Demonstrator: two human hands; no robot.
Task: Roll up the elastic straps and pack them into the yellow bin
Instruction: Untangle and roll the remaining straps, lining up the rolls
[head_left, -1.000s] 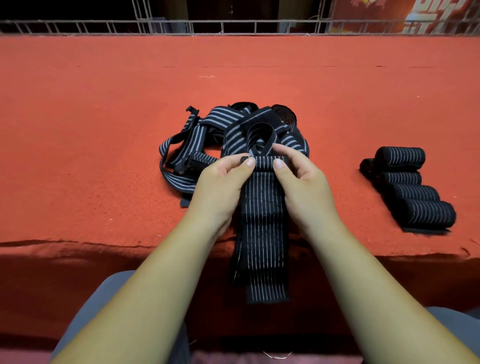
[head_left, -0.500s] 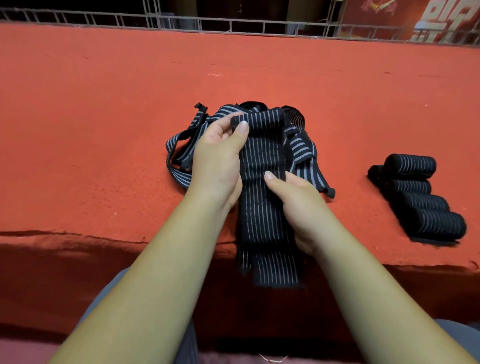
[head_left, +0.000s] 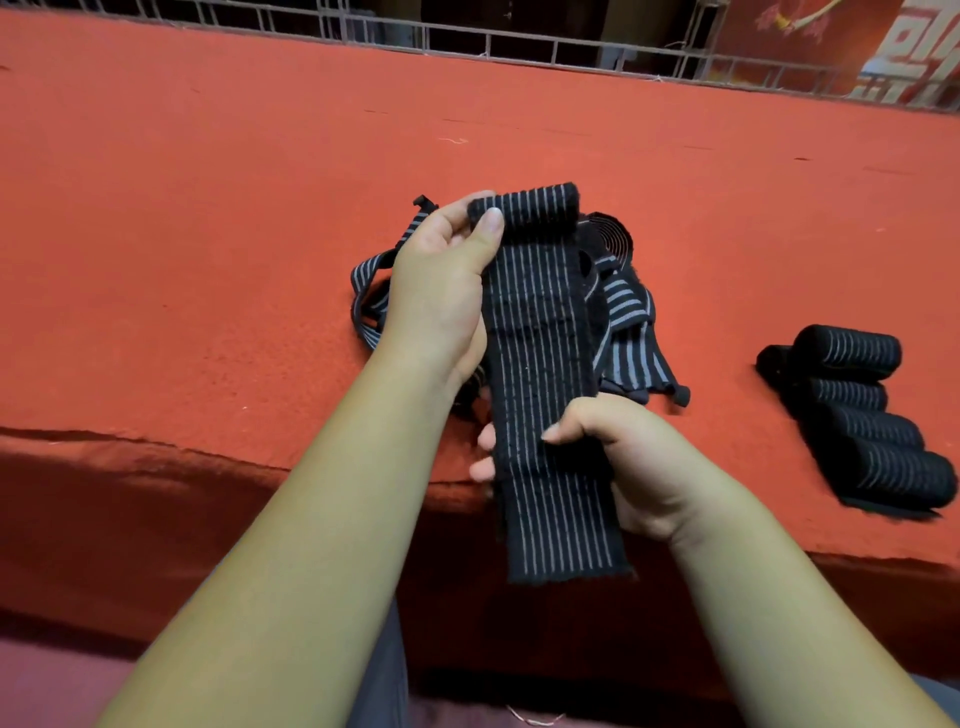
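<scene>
1 strap (head_left: 540, 332) — left hand (head_left: 436, 296), right hand (head_left: 644, 467) — banner (head_left: 904, 57) unreadable

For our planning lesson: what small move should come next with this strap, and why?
Probably the left hand should turn the small roll one more wrap down the strap: only its top is rolled, and the right hand grips the flat length below.

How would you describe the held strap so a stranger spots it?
Find the near edge of the red table. A strap runs between the left hand, pinching its rolled top, and the right hand, gripping lower. Unlike the tangled pile and finished rolls, it is lifted, barely rolled.
</scene>
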